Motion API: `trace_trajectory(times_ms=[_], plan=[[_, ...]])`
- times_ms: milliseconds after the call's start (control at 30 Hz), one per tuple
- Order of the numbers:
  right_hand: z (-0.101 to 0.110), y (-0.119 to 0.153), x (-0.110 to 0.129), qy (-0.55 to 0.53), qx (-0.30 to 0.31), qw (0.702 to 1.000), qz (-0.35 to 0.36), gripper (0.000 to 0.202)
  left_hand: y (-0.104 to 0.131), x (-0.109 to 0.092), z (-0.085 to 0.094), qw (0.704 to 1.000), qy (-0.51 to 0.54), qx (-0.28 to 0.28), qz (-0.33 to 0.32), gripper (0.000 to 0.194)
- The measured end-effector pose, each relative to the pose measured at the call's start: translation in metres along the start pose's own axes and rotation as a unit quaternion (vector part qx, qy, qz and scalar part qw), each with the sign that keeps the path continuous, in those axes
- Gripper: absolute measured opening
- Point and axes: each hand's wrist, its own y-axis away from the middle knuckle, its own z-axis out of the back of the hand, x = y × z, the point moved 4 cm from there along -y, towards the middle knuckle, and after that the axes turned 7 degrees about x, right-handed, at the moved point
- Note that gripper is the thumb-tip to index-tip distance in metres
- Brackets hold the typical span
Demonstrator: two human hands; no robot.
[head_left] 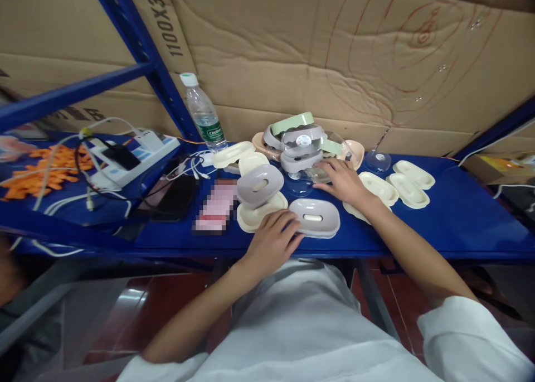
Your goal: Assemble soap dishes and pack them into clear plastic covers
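A grey oval soap dish [328, 219], with a pale oblong piece in its middle, lies near the table's front edge. My left hand [271, 240] closes its curved fingers on the dish's left end. Farther back, my right hand [345, 181] is open, fingers apart, by a pile of grey and clear plastic parts. In that pile are a clear cover [301, 139] with a round sticker, a grey oval part [298, 162] and a green band [292, 122]. A second grey dish [259, 185] rests on a cream oval piece [254, 219] left of my left hand.
Several cream oval pieces [413, 174] lie to the right, beside a clear lid [377, 162]. A water bottle [207, 117] stands at the back. Leftward are a pixelated pink phone-like object [216, 206], a power strip [156, 153], cables and orange pieces [50, 170]. Cardboard [267, 47] walls the back.
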Motion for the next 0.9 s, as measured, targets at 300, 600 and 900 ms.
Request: trace_trajectory(times_ms=[300,600,900], plan=[[0.015,0.019,-0.004,0.051,-0.054,0.997,0.015,0.04,0.005,0.004,0.002,0.998,0.048,-0.044,-0.011,0.007],[0.051,0.116,0.043,-0.129,-0.192,0.973,0.017,0.025,0.009,0.005,0.001,0.996,0.062,-0.065,0.012,0.036],[0.017,0.116,0.064,-0.222,-0.034,0.974,-0.006,0.068,0.009,0.007,-0.002,0.997,0.066,-0.025,0.025,0.072]])
